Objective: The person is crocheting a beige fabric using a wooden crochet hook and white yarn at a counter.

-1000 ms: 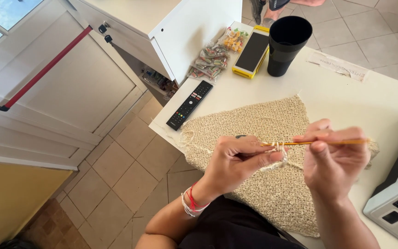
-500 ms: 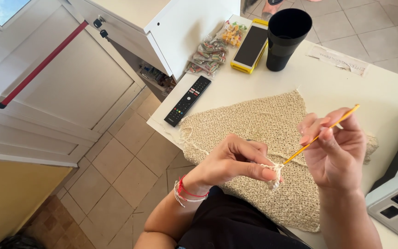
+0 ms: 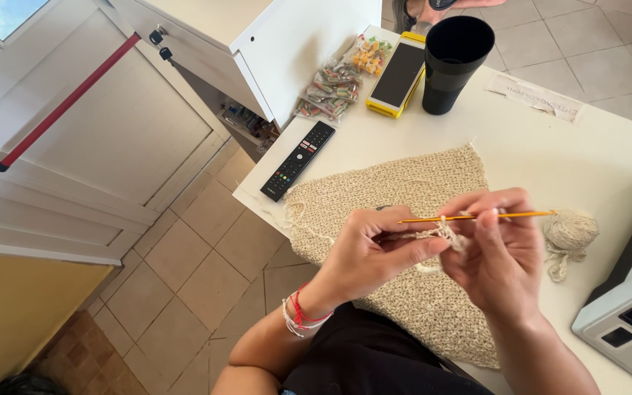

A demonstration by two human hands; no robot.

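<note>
Since the earlier frame, crochet hook (image 3: pixel 477 216) has swung from a diagonal tilt to level, hands drawn closer. Right hand (image 3: pixel 502 256) pinches the hook; left hand (image 3: pixel 371 252) pinches the beige yarn loop (image 3: pixel 444 234) over the crocheted panel (image 3: pixel 396 219) on the white table (image 3: pixel 550 146). Judgement: keep yarn tension even, hook tip close to the working loop. Yarn ball (image 3: pixel 570 230) feeds from the right. Black cup (image 3: pixel 453 62): contents not visible. Clear bags (image 3: pixel 330 88) hold wrapped candies.

My crochet hook (image 3: pixel 477 216) is orange-yellow, the knitted piece (image 3: pixel 396 219) beige. Beyond that piece on the white desk (image 3: pixel 594 161) stand a black cup (image 3: pixel 455 62) and yellow-cased phone (image 3: pixel 398 74).
</note>
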